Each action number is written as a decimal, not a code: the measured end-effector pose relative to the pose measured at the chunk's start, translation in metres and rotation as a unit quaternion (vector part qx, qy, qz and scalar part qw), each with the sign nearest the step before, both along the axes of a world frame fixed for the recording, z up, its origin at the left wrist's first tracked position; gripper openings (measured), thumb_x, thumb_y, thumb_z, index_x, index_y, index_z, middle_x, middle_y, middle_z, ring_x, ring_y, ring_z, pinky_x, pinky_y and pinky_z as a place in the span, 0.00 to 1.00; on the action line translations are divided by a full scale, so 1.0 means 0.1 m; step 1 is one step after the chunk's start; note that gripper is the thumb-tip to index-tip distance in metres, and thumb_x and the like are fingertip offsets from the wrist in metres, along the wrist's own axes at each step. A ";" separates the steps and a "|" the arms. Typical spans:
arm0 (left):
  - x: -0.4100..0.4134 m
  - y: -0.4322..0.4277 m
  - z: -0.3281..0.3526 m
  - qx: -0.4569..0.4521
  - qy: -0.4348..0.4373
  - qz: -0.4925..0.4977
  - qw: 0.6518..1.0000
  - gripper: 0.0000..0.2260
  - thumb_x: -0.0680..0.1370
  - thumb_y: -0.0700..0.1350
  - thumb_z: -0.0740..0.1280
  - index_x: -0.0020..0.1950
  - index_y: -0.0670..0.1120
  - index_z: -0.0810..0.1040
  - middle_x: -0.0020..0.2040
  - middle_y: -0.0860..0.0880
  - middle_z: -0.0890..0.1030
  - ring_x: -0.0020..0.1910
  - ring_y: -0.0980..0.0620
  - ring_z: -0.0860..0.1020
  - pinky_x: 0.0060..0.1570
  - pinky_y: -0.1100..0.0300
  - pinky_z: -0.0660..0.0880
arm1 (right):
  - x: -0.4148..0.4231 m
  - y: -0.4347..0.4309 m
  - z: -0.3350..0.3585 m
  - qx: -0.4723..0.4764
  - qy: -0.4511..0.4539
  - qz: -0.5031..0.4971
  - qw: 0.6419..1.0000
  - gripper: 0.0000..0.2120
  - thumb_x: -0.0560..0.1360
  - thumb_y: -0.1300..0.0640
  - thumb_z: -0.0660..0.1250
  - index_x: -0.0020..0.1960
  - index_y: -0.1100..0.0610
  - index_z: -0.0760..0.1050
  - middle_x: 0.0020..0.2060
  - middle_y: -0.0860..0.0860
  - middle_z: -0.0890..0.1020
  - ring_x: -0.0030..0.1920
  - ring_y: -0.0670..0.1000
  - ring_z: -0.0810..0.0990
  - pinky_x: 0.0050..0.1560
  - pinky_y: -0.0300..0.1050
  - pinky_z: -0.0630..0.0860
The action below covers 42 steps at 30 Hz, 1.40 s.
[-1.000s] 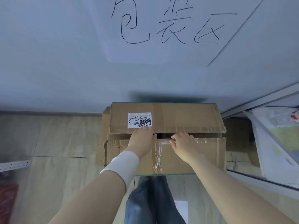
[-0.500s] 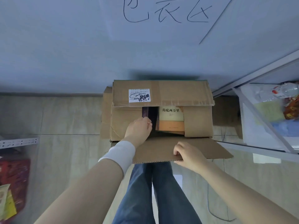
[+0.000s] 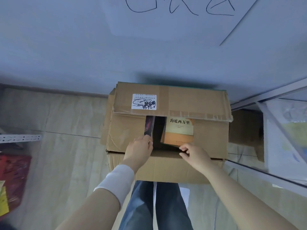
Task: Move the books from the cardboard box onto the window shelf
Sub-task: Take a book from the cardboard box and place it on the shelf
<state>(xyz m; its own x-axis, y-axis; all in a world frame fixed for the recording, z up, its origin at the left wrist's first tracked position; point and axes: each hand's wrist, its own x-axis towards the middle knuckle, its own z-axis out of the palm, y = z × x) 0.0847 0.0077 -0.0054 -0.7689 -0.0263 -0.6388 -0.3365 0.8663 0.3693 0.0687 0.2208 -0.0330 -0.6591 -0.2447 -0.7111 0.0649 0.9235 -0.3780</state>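
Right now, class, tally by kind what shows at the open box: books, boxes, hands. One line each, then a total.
Books: 2, a dark book and an orange-and-cream book
Cardboard box: 1
Hands: 2, left hand and right hand
Total: 5

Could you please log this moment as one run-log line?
cardboard box: opened | left hand: gripping dark book | right hand: at orange book

A brown cardboard box point(image 3: 167, 130) sits mid-frame on the floor against the wall, its near flap folded down and its far flap, with a scribbled white label, half over the opening. Inside, a cream-and-orange book point(image 3: 179, 130) lies face up, right of a dark book point(image 3: 149, 126) standing on edge.
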 end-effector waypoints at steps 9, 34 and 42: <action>-0.24 0.21 -0.41 -0.002 0.045 0.052 0.998 0.14 0.82 0.47 0.56 0.66 0.49 0.71 0.62 0.50 0.77 0.59 0.51 0.76 0.58 0.59 0.73 | -0.79 -0.33 -0.37 0.013 0.150 0.034 0.988 0.20 0.80 0.53 0.57 0.70 0.55 0.67 0.66 0.53 0.74 0.67 0.54 0.71 0.66 0.47 0.68; -0.50 0.09 -0.22 0.065 -0.032 0.215 0.974 0.16 0.82 0.48 0.55 0.69 0.46 0.69 0.62 0.44 0.77 0.57 0.44 0.78 0.53 0.56 0.75 | -1.67 -0.26 0.16 0.001 0.241 -0.009 0.970 0.19 0.79 0.54 0.58 0.69 0.58 0.68 0.67 0.57 0.70 0.68 0.57 0.68 0.59 0.53 0.71; -0.24 -0.68 0.53 0.001 0.082 0.254 0.964 0.16 0.80 0.48 0.59 0.67 0.48 0.72 0.64 0.50 0.77 0.60 0.50 0.77 0.57 0.54 0.74 | -1.37 -0.38 0.20 -0.004 0.191 -0.034 0.981 0.19 0.78 0.57 0.58 0.67 0.60 0.70 0.63 0.58 0.72 0.61 0.60 0.74 0.58 0.54 0.73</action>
<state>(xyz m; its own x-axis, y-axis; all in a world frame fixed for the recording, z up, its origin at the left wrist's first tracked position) 0.0603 -0.0602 0.0478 -0.7478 -0.4249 -0.5101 -0.6538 0.6047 0.4548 -0.0687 0.1824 -0.0128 -0.8922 -0.1955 -0.4071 -0.0214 0.9187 -0.3943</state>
